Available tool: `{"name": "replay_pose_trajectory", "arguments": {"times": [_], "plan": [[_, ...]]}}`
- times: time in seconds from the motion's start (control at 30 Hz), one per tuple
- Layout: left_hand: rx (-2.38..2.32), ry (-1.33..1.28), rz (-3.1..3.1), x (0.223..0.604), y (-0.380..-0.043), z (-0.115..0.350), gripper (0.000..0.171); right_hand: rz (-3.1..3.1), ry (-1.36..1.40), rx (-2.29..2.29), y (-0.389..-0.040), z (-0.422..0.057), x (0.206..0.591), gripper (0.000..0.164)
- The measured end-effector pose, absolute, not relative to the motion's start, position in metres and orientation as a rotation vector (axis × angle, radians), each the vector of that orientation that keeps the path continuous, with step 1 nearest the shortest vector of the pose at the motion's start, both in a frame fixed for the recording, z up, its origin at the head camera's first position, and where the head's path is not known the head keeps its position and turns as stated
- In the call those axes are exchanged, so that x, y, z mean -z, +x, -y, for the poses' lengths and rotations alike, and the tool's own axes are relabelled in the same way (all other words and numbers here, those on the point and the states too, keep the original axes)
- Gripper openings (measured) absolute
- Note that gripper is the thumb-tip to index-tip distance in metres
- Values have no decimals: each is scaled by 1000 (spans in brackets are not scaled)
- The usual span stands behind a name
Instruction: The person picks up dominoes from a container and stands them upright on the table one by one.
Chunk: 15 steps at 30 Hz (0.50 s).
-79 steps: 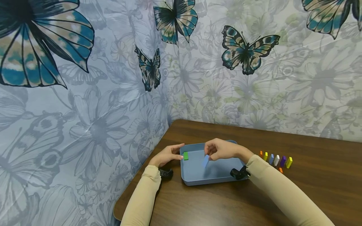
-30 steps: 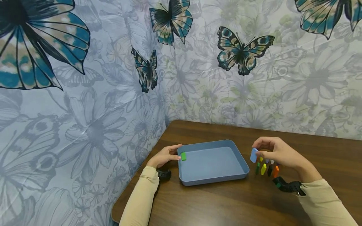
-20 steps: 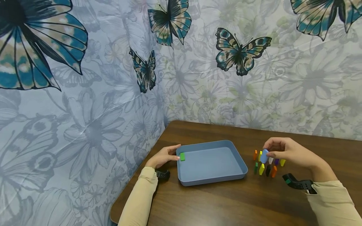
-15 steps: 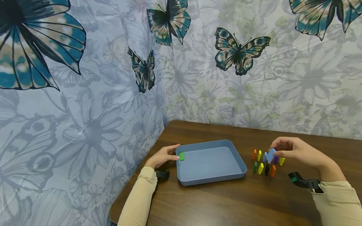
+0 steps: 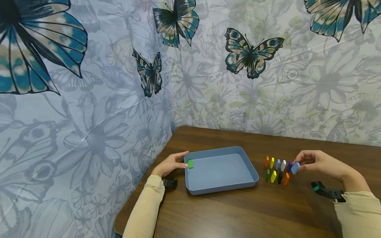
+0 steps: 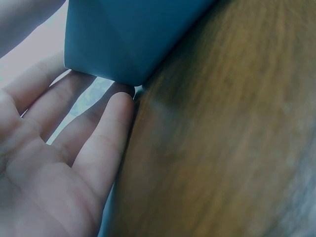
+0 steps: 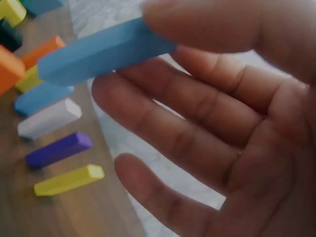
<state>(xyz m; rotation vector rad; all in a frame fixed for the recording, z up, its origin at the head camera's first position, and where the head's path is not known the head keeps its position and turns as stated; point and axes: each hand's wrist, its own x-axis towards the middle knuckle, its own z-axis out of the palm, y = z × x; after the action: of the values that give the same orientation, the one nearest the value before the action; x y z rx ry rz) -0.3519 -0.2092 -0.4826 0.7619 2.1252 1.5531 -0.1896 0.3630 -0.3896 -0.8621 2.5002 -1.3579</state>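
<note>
My right hand (image 5: 324,165) pinches a light blue domino (image 5: 295,168) between thumb and fingertips, held tilted at the right end of two rows of standing dominoes. The back row has orange, yellow, light blue, white (image 5: 283,165) and purple (image 5: 289,166) ones; a yellow domino (image 7: 69,180) at its end shows in the right wrist view but is hidden in the head view. Green, yellow, black and orange (image 5: 286,179) stand in front. My left hand (image 5: 169,165) grips the left edge of a blue-grey tray (image 5: 221,190), thumb over the rim near a green domino (image 5: 190,164) inside.
The brown wooden table (image 5: 208,215) runs back to walls hung with butterfly-and-flower cloth (image 5: 315,99). The tray lies left of the domino rows, with a strip of table between. A black strap sits on each wrist.
From over the tray, my right hand has carried the light blue domino rightward, past the standing rows to their right end. My left hand keeps its place on the tray.
</note>
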Motion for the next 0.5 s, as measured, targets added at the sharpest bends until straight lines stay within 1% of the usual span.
{"name": "replay_pose_trajectory", "arguments": {"times": [0.5], "plan": [[-1555,765,-2112,482,-353,211,77,-2365,-755,1368,-193,-369,413,11]]}}
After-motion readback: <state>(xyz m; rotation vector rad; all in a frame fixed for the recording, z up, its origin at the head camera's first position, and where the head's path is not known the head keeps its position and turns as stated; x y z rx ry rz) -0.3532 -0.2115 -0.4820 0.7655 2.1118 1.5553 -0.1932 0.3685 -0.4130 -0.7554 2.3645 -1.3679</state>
